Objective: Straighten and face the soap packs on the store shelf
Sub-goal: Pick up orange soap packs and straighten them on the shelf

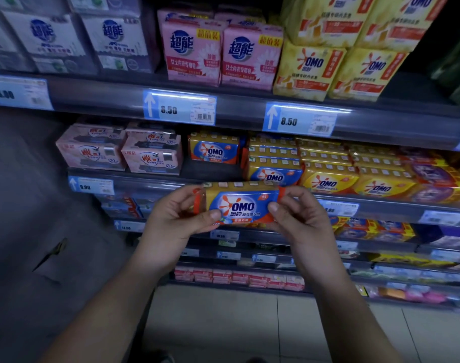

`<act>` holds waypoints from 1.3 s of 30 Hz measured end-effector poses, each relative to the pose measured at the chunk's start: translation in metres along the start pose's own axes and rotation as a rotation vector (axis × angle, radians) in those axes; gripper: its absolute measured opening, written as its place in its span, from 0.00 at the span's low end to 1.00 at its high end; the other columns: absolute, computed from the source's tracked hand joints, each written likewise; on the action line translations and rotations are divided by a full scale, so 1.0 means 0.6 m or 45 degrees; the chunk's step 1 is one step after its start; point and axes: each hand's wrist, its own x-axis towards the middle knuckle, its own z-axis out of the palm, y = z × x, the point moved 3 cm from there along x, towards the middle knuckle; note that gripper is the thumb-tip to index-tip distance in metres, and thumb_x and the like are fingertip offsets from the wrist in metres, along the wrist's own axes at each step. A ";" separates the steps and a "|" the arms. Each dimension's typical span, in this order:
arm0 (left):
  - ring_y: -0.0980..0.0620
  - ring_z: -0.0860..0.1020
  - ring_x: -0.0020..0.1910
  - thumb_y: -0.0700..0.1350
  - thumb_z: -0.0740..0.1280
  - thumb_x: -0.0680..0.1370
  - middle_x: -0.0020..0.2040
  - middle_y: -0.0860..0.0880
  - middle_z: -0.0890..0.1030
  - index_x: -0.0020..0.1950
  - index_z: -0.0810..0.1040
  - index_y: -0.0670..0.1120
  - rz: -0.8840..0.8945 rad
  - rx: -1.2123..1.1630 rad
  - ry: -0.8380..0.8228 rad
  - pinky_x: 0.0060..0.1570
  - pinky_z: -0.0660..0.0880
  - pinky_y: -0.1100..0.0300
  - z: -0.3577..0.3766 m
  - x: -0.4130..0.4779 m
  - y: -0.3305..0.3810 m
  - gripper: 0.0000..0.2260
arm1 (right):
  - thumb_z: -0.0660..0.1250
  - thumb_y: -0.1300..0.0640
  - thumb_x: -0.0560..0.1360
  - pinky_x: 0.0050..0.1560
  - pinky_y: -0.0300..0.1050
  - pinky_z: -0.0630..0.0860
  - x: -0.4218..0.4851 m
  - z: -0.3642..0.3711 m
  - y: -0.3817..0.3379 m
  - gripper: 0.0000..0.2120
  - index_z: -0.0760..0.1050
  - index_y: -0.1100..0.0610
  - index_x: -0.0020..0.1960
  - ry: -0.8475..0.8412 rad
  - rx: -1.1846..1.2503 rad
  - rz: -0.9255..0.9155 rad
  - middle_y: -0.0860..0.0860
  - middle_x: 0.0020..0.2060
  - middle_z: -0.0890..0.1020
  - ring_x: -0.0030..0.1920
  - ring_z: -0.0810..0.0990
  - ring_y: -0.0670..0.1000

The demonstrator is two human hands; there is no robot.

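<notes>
Here, both hands are holding one blue pack level, its printed OMO face turning toward the camera. The left hand is gripping the pack's left end, thumb pressing on the front and fingers curling behind. The right hand is clamping the right end the same way, thumb on the front. The pack is hanging near the viewer, in front of the rail of the middle shelf; whether it is touching the rail I cannot tell.

On that shelf, a second blue pack is sitting far back, facing out. Just right of it, a blue stack is standing nearer the edge. Further right, yellow packs are lying in rows, fronts facing out. At the left, two pink packs are sitting side by side, slightly angled.

On the shelf above, pink boxes are standing upright beside yellow bags on the right, with white boxes on the left. Price tags reading 8.50 are hanging on that rail.
</notes>
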 end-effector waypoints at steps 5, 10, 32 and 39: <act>0.53 0.86 0.53 0.39 0.80 0.71 0.54 0.48 0.88 0.57 0.86 0.53 0.080 0.057 -0.056 0.50 0.82 0.61 0.000 0.000 0.007 0.17 | 0.66 0.39 0.78 0.47 0.49 0.85 -0.001 -0.003 -0.001 0.18 0.80 0.50 0.60 -0.025 0.101 0.347 0.55 0.55 0.87 0.53 0.87 0.62; 0.50 0.83 0.61 0.42 0.80 0.71 0.61 0.46 0.85 0.67 0.82 0.52 0.037 0.167 -0.144 0.59 0.78 0.61 -0.004 -0.006 0.001 0.25 | 0.76 0.57 0.73 0.45 0.43 0.84 0.002 -0.014 -0.001 0.07 0.78 0.57 0.46 0.023 0.237 0.428 0.55 0.46 0.87 0.49 0.88 0.66; 0.51 0.85 0.54 0.29 0.75 0.65 0.55 0.46 0.87 0.68 0.78 0.51 0.051 -0.021 -0.045 0.52 0.82 0.57 -0.011 0.001 -0.004 0.34 | 0.68 0.76 0.74 0.65 0.57 0.78 -0.005 -0.011 0.022 0.27 0.72 0.60 0.70 -0.154 0.055 0.120 0.60 0.60 0.84 0.64 0.81 0.60; 0.52 0.84 0.57 0.29 0.75 0.65 0.56 0.49 0.88 0.58 0.85 0.54 0.204 0.030 -0.073 0.54 0.80 0.59 -0.014 -0.003 0.010 0.27 | 0.65 0.56 0.81 0.48 0.46 0.84 -0.007 0.001 0.023 0.13 0.80 0.63 0.60 -0.072 0.410 0.515 0.66 0.55 0.85 0.54 0.87 0.65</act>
